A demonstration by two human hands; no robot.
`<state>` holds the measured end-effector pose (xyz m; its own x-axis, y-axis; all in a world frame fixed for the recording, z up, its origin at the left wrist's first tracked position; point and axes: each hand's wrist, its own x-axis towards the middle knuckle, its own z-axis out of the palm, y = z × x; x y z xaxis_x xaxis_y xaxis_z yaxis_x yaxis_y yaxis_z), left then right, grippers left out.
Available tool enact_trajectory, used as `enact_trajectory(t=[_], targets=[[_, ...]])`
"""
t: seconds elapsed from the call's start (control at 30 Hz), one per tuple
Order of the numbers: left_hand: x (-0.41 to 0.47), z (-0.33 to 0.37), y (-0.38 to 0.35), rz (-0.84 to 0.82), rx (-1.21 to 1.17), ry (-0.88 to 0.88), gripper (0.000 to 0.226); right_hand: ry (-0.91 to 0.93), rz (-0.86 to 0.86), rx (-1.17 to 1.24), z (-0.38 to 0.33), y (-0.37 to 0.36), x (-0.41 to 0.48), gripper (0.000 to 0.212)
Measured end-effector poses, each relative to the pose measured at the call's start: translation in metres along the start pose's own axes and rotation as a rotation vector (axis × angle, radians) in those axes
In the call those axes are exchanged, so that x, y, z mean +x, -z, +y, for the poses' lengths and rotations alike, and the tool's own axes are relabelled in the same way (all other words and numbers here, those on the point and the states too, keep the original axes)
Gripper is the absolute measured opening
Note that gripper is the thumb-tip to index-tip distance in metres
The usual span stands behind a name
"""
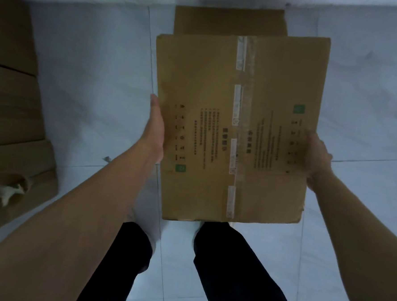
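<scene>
the cardboard box (236, 129) is held in the air in front of the person, above the tiled floor (92, 85), with its taped face up. the left hand (155, 129) presses flat on its left side, fingers straight. the right hand (317, 162) grips its right edge, thumb on top. another box (228, 19) lies on the floor behind it, and stacked boxes (10, 92) stand at the far left.

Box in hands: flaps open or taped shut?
Shut. The cardboard box has its top flaps lying flat, with clear tape along the centre seam. The left hand presses one side; the right hand grips the other.
</scene>
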<state>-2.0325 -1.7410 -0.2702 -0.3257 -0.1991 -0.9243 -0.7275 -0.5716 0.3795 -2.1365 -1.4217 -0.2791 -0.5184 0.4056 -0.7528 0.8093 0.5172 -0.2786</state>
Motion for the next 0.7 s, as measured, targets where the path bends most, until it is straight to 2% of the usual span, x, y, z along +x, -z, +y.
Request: enact_trajectory(t=[0.1,0.23,0.27,0.37,0.47,0.53,0.6,0.67,0.7], targets=[[-0.032,0.033,0.032,0.102,-0.095,-0.073,0.087,0.048,-0.021,0.229,-0.018,-0.007,-0.057,0.085],[-0.084,0.08,0.07,0.273,-0.345,-0.18,0.07,0.22,-0.11,0.476,-0.038,-0.011,-0.114,0.047],[-0.099,0.09,0.083,0.303,-0.414,-0.197,0.065,0.224,-0.12,0.541,-0.044,-0.01,-0.133,0.045],[-0.135,0.101,0.126,0.286,-0.456,-0.163,0.065,0.165,-0.227,0.605,-0.052,0.003,-0.169,0.057],[-0.169,0.103,0.168,0.147,-0.327,-0.029,0.086,-0.008,-0.434,0.495,-0.053,0.02,-0.187,0.093],[-0.18,0.102,0.188,0.033,-0.271,0.099,0.085,-0.079,-0.582,0.409,-0.055,0.027,-0.198,0.096],[-0.186,0.097,0.197,-0.051,-0.256,0.146,0.072,-0.055,-0.616,0.394,-0.054,0.024,-0.209,0.07],[-0.19,0.091,0.196,-0.056,-0.249,0.052,0.05,0.011,-0.583,0.523,-0.047,0.018,-0.214,0.039],[-0.19,0.087,0.197,-0.015,-0.245,-0.006,0.044,0.023,-0.568,0.582,-0.042,0.015,-0.216,0.03]])
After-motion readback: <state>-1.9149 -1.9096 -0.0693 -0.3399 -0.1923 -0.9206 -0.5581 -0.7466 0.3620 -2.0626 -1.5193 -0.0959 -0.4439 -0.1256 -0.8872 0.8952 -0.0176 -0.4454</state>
